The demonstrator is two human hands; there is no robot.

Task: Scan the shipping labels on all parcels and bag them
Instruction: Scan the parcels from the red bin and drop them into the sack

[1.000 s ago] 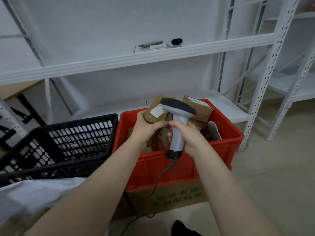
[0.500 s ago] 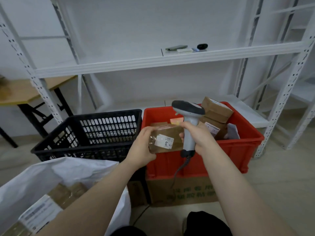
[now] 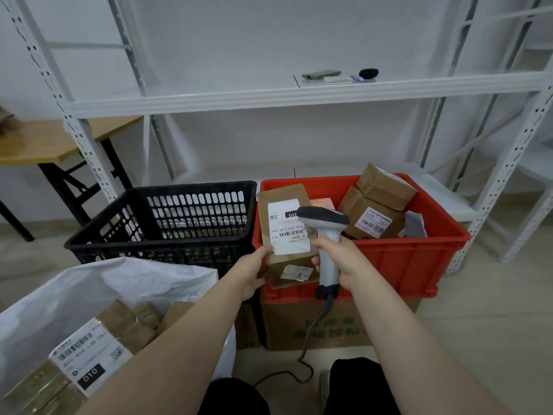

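Biggest thing here is the white shelving rack point(image 3: 269, 97) across the back. Down at lower left sits an open white bag point(image 3: 119, 289) with a few brown parcels point(image 3: 125, 324) inside, one showing a big barcode label. A red crate point(image 3: 404, 259) stands on a cardboard box point(image 3: 287, 327), and a black basket point(image 3: 98, 232) is right beside it on the left. There are more boxed parcels point(image 3: 386, 187) piled in the crate's far right corner.

The parcel being scanned point(image 3: 284, 202) is held upright over the crate's front left corner, white label facing the camera. The left hand point(image 3: 251, 274) grips its lower left edge, thumb on the front by the label's bottom corner. The right hand point(image 3: 344, 262) is wrapped round the handle of a grey scanner point(image 3: 327, 235), whose head sits just in front of the label; its coiled cord drops to the floor. Up on the shelf there's a green flat thing point(image 3: 321, 74) and a small black object point(image 3: 368, 73), too small to make out.
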